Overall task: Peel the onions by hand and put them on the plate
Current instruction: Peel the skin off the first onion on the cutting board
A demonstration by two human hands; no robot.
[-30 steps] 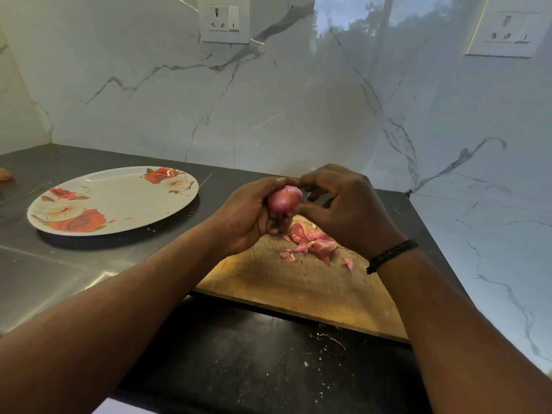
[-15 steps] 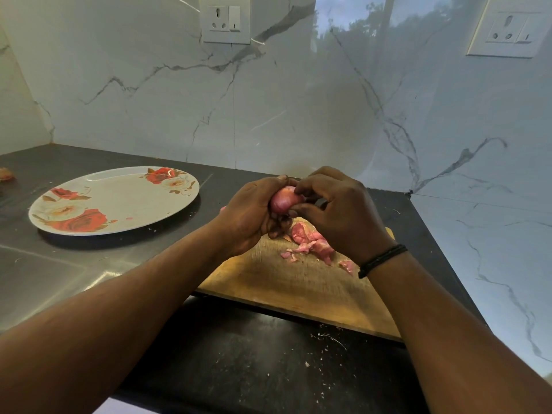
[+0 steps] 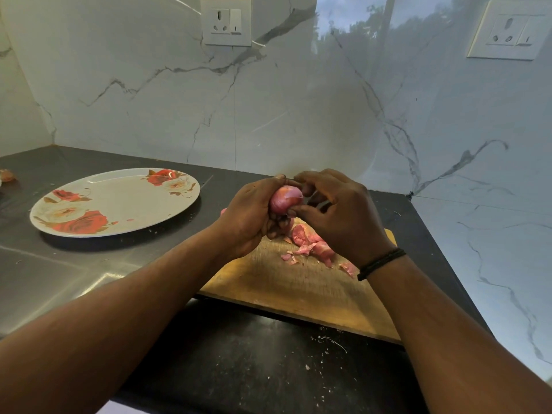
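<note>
A small pink onion (image 3: 285, 198) is held above the far end of a wooden cutting board (image 3: 298, 288). My left hand (image 3: 249, 215) is wrapped around its left side. My right hand (image 3: 337, 213) pinches it from the right, thumb and fingertips on its skin. Loose pink peelings (image 3: 310, 246) lie on the board just below my hands. A white plate with red roses (image 3: 115, 201) stands to the left on the counter, with nothing on it but a tiny pink scrap.
The dark counter (image 3: 268, 369) near me is strewn with small crumbs. A marble wall with two sockets (image 3: 226, 20) closes the back and right. Another onion or peel (image 3: 7, 175) sits at the far left edge. A steel surface (image 3: 44, 273) lies left.
Both hands have shifted slightly left while my right fingers worked over the onion. A paler, purplish patch now shows on the onion's top.
</note>
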